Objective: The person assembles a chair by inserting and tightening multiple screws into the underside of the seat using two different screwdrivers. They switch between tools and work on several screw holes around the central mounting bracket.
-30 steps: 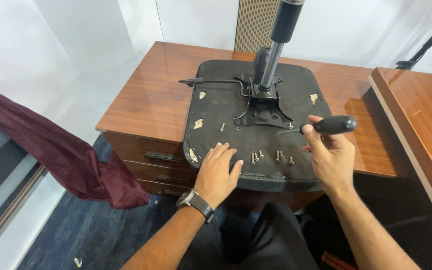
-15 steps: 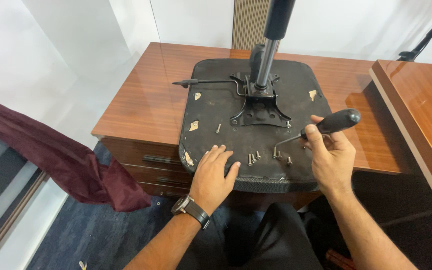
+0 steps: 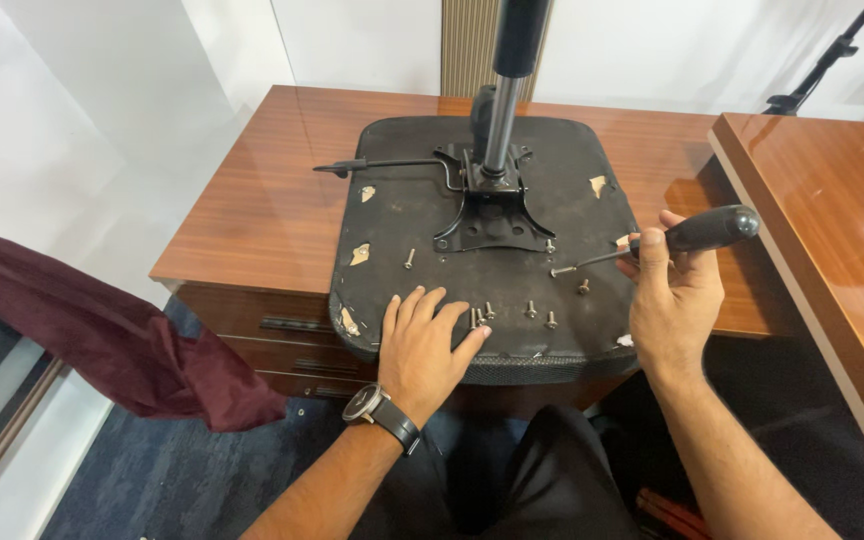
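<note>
Several loose screws [image 3: 512, 314] lie on the upturned chair seat base [image 3: 402, 215], which sits flat on the wooden desk [image 3: 262, 215]. Right hand [image 3: 674, 305] is closed on a black-handled screwdriver [image 3: 697, 231], tip near a screw by the mounting plate [image 3: 487, 215] — looks like the fastener-driving step. Left hand [image 3: 422, 345] rests flat and open, holding nothing, bracing the seat. Next move calls for seating the tip squarely.

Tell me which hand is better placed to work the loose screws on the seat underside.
Right, probably. The right hand holds the screwdriver, its tip just above the seat base near a screw. The left hand lies flat, fingers spread, steadying the seat.
</note>
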